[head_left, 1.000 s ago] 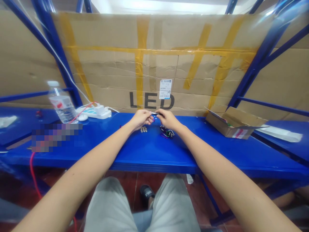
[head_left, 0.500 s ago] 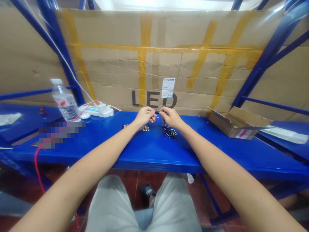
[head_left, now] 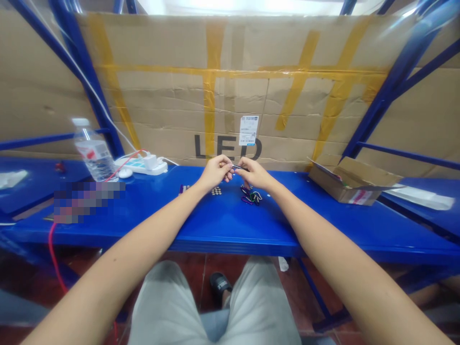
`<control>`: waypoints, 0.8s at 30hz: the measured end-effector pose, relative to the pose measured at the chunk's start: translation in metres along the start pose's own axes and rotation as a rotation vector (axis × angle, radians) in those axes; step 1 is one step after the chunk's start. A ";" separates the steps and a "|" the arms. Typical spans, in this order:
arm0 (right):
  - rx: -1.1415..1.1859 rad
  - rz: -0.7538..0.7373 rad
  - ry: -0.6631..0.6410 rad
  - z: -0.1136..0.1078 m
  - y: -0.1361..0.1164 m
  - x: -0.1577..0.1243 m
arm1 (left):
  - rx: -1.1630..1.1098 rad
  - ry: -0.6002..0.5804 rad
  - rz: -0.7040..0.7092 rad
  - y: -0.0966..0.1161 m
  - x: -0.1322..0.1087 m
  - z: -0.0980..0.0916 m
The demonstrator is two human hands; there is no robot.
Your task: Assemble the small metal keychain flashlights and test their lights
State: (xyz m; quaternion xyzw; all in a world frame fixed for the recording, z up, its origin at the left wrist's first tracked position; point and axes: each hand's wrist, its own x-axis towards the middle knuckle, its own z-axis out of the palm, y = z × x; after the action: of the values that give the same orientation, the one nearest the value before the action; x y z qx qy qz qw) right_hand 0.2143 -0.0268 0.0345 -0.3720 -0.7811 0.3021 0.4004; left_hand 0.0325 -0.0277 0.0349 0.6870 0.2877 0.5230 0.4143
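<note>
Above the far part of the blue table, my left hand (head_left: 217, 172) and my right hand (head_left: 253, 173) meet, both with fingers closed in a pinch. Between them is a small slim dark piece (head_left: 237, 167) with a pale glint, gripped from both sides; its exact kind is too small to tell. Just below my right hand lies a loose heap of carabiners (head_left: 252, 197), purple, green and dark. Several small shiny metal pieces (head_left: 216, 190) sit grouped beneath my left hand. Left of these, small purple and silver pieces (head_left: 184, 189) are partly hidden by my left forearm.
An open cardboard box (head_left: 355, 182) stands on the blue table (head_left: 223, 225) at right. At left are a water bottle (head_left: 95, 155), a white power strip (head_left: 143, 165) and a red cable (head_left: 53, 249). A large cardboard sheet (head_left: 172, 110) walls off the back.
The slim dark piece shows more between my fingers and tilts down to the right. My right fingers have shifted slightly along it. The whole view has drifted a little.
</note>
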 end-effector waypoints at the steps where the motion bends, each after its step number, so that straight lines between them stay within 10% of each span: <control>1: 0.008 -0.006 -0.013 -0.001 0.000 0.000 | 0.010 -0.003 0.008 0.000 0.000 0.000; 24: 0.348 0.124 -0.057 0.001 -0.009 -0.002 | 0.145 0.012 0.011 -0.003 -0.003 0.006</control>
State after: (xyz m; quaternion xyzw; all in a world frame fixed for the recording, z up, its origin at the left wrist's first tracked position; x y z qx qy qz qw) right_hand 0.2109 -0.0334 0.0404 -0.3358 -0.7037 0.4671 0.4170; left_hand 0.0369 -0.0307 0.0305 0.7137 0.3237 0.5072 0.3587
